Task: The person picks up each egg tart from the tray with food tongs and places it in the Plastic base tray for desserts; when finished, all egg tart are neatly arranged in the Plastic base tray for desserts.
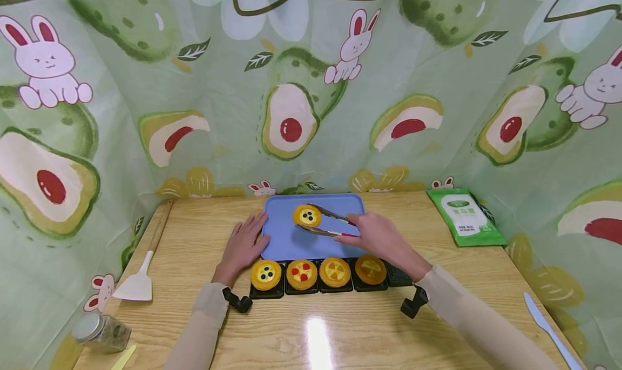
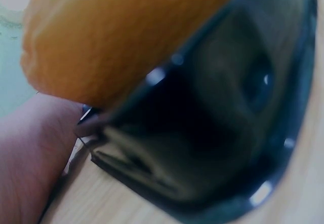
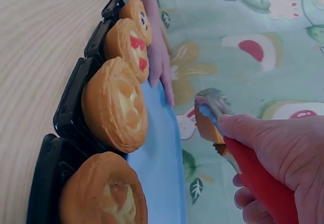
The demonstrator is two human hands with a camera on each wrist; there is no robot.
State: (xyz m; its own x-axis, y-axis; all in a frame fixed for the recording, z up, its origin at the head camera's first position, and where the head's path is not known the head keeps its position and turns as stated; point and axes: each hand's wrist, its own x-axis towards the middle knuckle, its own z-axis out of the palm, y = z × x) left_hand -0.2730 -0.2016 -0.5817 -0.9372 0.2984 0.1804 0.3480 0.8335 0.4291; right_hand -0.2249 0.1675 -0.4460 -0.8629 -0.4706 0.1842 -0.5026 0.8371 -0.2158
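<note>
My right hand (image 1: 376, 234) grips red-handled metal tongs (image 1: 324, 231) above the blue tray (image 1: 340, 202). Between the tong tips is an egg tart with dark blue berries (image 1: 307, 216); in the right wrist view the tart (image 3: 206, 125) appears edge-on, held up over the tray. My left hand (image 1: 243, 246) lies with its fingers extended at the tray's left edge. In front of the tray several tarts sit in black plastic cups: one with blue berries (image 1: 266, 275), one with red pieces (image 1: 302, 275) and two with yellow fruit pieces (image 1: 335, 273).
Another black cup (image 1: 399, 275) stands at the row's right end, partly behind my right wrist. A white spatula (image 1: 138, 283) and a lidded jar (image 1: 101, 332) are at the left. On the right lie a green packet (image 1: 466, 217) and a pale blue knife (image 1: 549, 329).
</note>
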